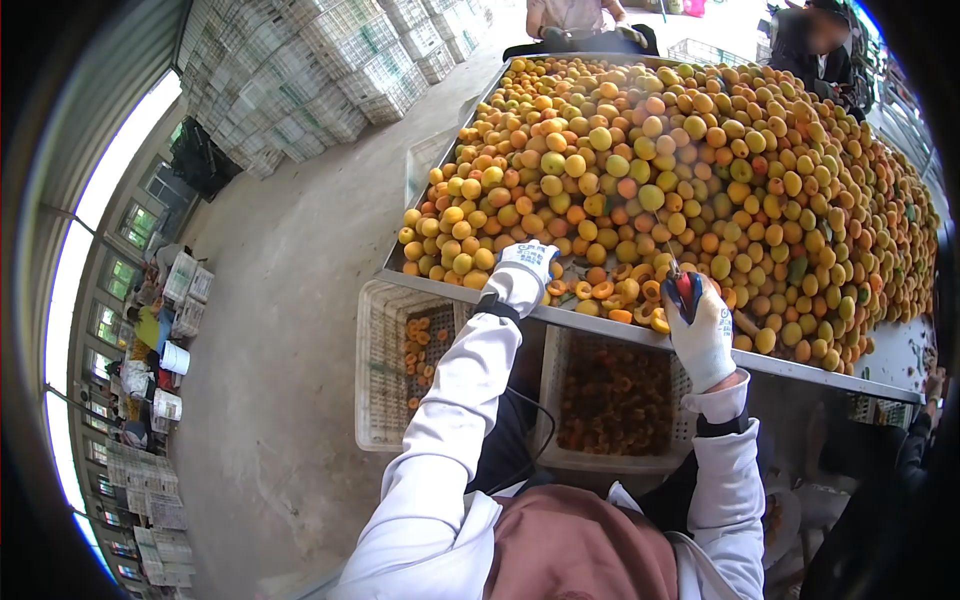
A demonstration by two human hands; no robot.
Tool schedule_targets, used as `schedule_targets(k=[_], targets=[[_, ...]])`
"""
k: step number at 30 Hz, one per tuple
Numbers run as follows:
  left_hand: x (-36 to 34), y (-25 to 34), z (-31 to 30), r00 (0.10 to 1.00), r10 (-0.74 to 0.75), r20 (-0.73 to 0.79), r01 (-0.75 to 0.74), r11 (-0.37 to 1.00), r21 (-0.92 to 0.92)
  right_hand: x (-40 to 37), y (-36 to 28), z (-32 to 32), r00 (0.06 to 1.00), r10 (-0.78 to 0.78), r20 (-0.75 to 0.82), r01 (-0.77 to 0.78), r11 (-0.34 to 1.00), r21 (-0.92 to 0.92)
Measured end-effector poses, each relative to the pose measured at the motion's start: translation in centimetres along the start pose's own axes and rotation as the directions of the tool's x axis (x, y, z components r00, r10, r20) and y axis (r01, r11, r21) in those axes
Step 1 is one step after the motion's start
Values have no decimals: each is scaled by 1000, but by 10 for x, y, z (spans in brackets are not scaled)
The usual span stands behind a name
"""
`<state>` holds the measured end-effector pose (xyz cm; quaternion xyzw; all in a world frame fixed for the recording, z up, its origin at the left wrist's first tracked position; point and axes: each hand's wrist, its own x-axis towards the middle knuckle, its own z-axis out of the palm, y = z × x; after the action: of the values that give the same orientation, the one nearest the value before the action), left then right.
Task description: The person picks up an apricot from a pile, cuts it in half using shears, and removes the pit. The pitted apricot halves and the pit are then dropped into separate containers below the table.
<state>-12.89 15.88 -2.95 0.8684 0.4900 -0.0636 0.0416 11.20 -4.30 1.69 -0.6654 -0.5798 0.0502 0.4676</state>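
My right hand (702,335), in a white glove with dark blue grip coating, is closed around a red-handled knife (684,284). Its thin blade points away from me over the fruit. My left hand (524,274), gloved the same way, is at the table's near edge beside whole apricots (484,259). Its fingers curl under, and whatever they hold is hidden. Between my hands several cut apricot halves (602,290) lie on the metal table (575,322), cut faces showing on some.
A white crate (376,400) with a few apricot halves stands below the table at left. Another crate (612,462), holding darker halves, is below centre. Other people sit at the far side (585,22) and right. Stacked crates (330,70) rise at the back left.
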Motion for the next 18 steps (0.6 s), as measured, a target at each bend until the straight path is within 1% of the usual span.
schedule_targets(k=[1, 2, 3, 4, 5, 6, 7, 9, 11, 13, 14, 15, 16, 17, 18], targets=[[-3, 3, -5, 999, 40, -17, -39, 998, 40, 0, 0, 0, 1000, -1, 0, 1, 1000, -1], [-8, 13, -14, 998, 38, 48, -42, 995, 87, 0, -1, -1, 1000, 1, 6, -1, 1000, 0], [-8, 17, -13, 998, 37, 47, -41, 995, 86, -1, -2, -1, 1000, 2, 12, -2, 1000, 3], [-6, 22, -12, 996, 42, 73, -52, 989, 135, -1, -2, -1, 1000, 0, 12, 0, 1000, 2], [-6, 26, -13, 994, 48, 98, -65, 981, 185, -2, -2, 0, 999, 33, 42, -33, 999, -7], [-10, 28, -13, 994, 59, 89, -74, 981, 177, -4, -1, 0, 995, 67, 70, -65, 998, -17], [-14, 29, -11, 994, 63, 84, -78, 981, 178, -5, 0, 2, 996, 64, 63, -63, 998, -20], [-21, 31, -10, 999, 52, -17, -49, 990, 135, -9, 4, 6, 1000, 10, 27, -10, 1000, 21], [-15, 27, -1, 999, 36, -14, -35, 994, 101, -10, 4, 4, 1000, -6, 15, 5, 999, 33], [-5, 19, 3, 999, -45, -6, 44, 990, -134, -10, 4, 1, 999, -17, 49, 13, 997, 82], [-6, 22, -12, 995, -88, 53, 97, 972, -214, -10, 3, -1, 998, -13, 59, 6, 992, 124], [8, 11, 10, 988, -127, -85, 94, 943, -318, -11, 1, -3, 999, -16, 52, 10, 992, 123], [6, 12, 4, 990, -121, -65, 59, 798, -600, -11, -2, -5, 994, 30, 110, -49, 984, 170], [2, 14, -8, 993, -105, -50, 20, 572, -820, -11, -6, -8, 984, 72, 165, -107, 971, 214], [6, 11, -2, 994, -39, -104, -99, 121, -988, -11, -13, -14, 976, 83, 202, -136, 954, 268]])
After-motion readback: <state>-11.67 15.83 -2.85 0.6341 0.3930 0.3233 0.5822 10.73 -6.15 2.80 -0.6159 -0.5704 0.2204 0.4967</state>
